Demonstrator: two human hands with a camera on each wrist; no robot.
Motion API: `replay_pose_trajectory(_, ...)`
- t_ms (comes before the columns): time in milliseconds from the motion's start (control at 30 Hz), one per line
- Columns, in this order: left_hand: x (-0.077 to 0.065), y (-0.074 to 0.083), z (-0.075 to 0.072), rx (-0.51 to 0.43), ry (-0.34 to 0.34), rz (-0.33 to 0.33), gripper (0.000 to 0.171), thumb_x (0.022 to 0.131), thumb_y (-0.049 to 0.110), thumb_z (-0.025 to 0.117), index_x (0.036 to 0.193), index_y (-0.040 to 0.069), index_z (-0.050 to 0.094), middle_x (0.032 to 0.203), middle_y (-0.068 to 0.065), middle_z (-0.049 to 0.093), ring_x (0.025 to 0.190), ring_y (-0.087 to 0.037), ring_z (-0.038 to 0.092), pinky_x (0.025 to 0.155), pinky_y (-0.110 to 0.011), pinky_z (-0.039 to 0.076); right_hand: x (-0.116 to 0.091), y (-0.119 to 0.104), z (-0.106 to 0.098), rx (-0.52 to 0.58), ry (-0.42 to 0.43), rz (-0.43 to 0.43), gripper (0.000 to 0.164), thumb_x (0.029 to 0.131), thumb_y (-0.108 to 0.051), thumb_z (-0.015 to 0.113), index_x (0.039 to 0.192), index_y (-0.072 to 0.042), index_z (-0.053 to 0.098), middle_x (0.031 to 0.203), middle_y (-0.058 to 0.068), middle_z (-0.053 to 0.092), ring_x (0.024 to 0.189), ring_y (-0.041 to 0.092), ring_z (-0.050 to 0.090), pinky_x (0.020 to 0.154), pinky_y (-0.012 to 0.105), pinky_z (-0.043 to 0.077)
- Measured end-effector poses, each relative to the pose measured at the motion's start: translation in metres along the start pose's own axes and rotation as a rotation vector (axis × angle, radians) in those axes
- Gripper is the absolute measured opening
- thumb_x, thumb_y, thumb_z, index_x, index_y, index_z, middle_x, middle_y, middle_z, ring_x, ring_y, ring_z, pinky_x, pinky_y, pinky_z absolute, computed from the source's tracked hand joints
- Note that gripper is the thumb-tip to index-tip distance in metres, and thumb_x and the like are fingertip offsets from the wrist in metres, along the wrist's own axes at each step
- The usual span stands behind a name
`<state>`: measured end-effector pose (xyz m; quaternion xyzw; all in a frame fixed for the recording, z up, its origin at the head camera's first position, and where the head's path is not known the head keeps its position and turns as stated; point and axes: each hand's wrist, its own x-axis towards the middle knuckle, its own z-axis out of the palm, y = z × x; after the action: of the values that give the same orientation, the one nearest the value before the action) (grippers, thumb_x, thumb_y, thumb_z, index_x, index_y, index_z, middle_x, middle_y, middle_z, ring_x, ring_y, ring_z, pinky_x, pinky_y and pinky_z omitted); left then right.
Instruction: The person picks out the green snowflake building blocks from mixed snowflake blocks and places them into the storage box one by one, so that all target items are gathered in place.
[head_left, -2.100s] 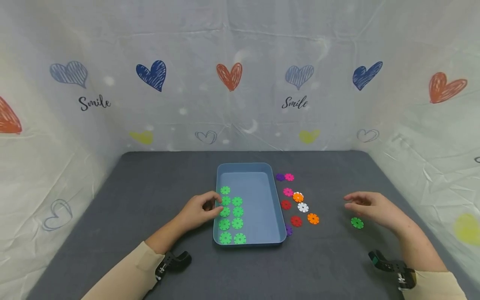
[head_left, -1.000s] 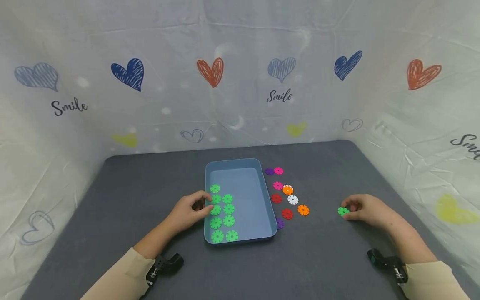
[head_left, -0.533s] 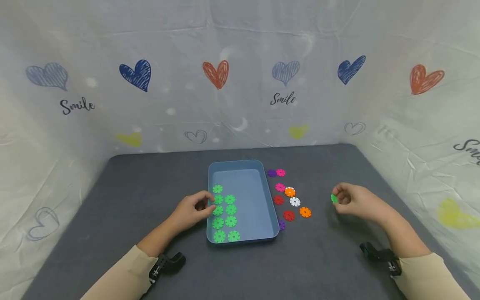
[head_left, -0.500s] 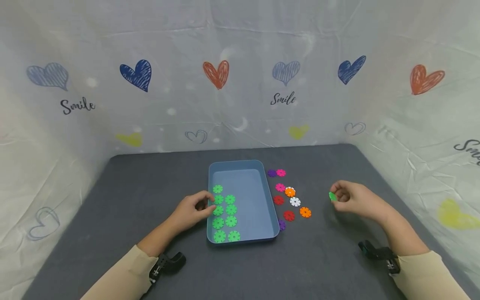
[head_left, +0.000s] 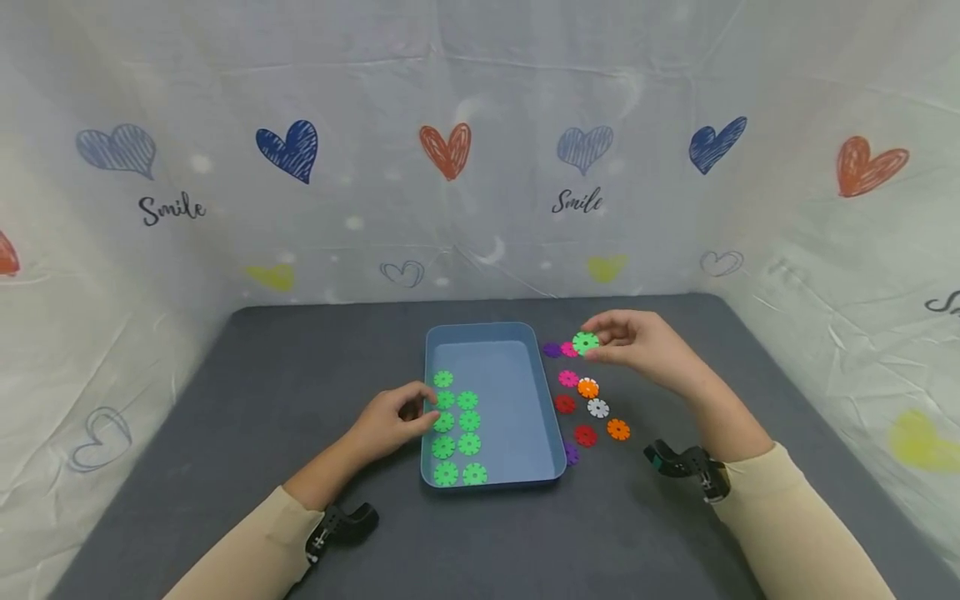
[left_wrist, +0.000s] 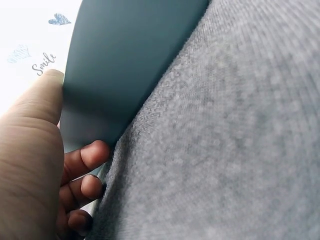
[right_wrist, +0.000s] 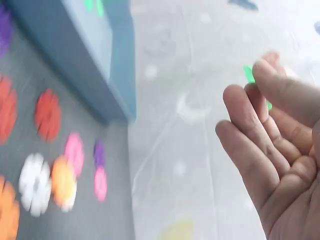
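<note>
In the head view my right hand [head_left: 637,346] pinches a green notched plastic disc [head_left: 586,343] between thumb and fingertips, raised above the table near the tray's far right corner. The right wrist view shows only slivers of this green disc [right_wrist: 249,74] behind the thumb. A blue rectangular tray [head_left: 510,417] lies on the table, with two columns of green discs [head_left: 468,421] along its left side. My left hand [head_left: 393,421] holds the tray's left wall. In the left wrist view the thumb lies at the rim and the curled fingers [left_wrist: 92,155] touch the outer wall.
Right of the tray lie loose discs: purple [head_left: 572,453], pink [head_left: 568,378], red [head_left: 586,436], white [head_left: 597,407] and orange [head_left: 618,429]. An orange one overlaps a white one. A printed curtain [head_left: 495,233] rises behind the dark grey table [head_left: 322,358].
My right hand has picked up the green disc from the table's right side and carried it left and away from me, towards the tray. The left hand stays at the tray's left wall.
</note>
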<state>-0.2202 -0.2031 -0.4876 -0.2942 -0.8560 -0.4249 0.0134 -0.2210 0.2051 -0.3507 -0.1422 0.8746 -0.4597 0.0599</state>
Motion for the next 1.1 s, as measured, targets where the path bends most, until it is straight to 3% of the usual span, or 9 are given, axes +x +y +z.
replay_pose_trajectory(300, 0.000, -0.001, 0.002, -0.009, 0.000, 0.008, 0.016, 0.097, 0.018, 0.074, 0.112, 0.015, 0.068, 0.074, 0.010, 0.055, 0.056, -0.008, 0.047, 0.055, -0.030, 0.044, 0.046, -0.043, 0.047, 0.023, 0.002, 0.009, 0.037, 0.095, -0.015, 0.076, 0.131, -0.008, 0.068, 0.100, 0.006, 0.075, 0.087, 0.021, 0.070, 0.070, 0.029, 0.053)
replay_pose_trajectory(467, -0.001, 0.000, 0.001, -0.017, 0.012, 0.004, 0.015, 0.097, 0.018, 0.074, 0.111, 0.017, 0.069, 0.072, 0.009, 0.055, 0.055, -0.008, 0.047, 0.053, -0.030, 0.044, 0.071, -0.059, 0.078, 0.060, -0.065, 0.009, 0.037, 0.095, -0.011, 0.075, 0.132, -0.006, 0.068, 0.101, 0.008, 0.075, 0.096, 0.024, 0.071, 0.083, 0.035, 0.056)
replay_pose_trajectory(600, 0.000, 0.000, 0.001, -0.020, 0.009, 0.001, 0.016, 0.097, 0.019, 0.074, 0.111, 0.016, 0.068, 0.074, 0.009, 0.056, 0.056, -0.008, 0.048, 0.054, -0.030, 0.044, 0.088, -0.056, 0.103, 0.027, -0.102, 0.067, 0.033, 0.092, -0.009, 0.077, 0.125, -0.007, 0.072, 0.100, 0.007, 0.073, 0.095, 0.022, 0.069, 0.089, 0.042, 0.055)
replay_pose_trajectory(800, -0.001, -0.002, 0.003, -0.013, 0.000, 0.000, 0.015, 0.097, 0.017, 0.074, 0.111, 0.014, 0.068, 0.073, 0.009, 0.055, 0.055, -0.007, 0.047, 0.053, -0.029, 0.044, 0.104, -0.039, 0.139, -0.153, -0.163, 0.154, 0.027, 0.088, -0.005, 0.080, 0.115, -0.007, 0.077, 0.102, 0.007, 0.073, 0.089, 0.020, 0.067, 0.081, 0.038, 0.056)
replay_pose_trajectory(967, -0.001, -0.001, 0.004, -0.003, 0.008, 0.003, 0.015, 0.096, 0.017, 0.074, 0.110, 0.015, 0.069, 0.072, 0.010, 0.055, 0.056, -0.007, 0.047, 0.053, -0.029, 0.043, 0.108, -0.034, 0.156, -0.387, -0.172, 0.119, 0.022, 0.085, -0.006, 0.083, 0.107, -0.008, 0.079, 0.115, 0.008, 0.072, 0.096, 0.022, 0.065, 0.078, 0.033, 0.055)
replay_pose_trajectory(1100, 0.000, -0.001, 0.003, -0.002, 0.013, 0.018, 0.015, 0.096, 0.017, 0.074, 0.110, 0.015, 0.069, 0.072, 0.010, 0.055, 0.056, -0.006, 0.046, 0.053, -0.029, 0.043, 0.108, -0.033, 0.163, -0.462, -0.167, 0.085, 0.021, 0.085, -0.005, 0.082, 0.106, -0.008, 0.078, 0.117, 0.009, 0.071, 0.097, 0.023, 0.065, 0.080, 0.034, 0.054)
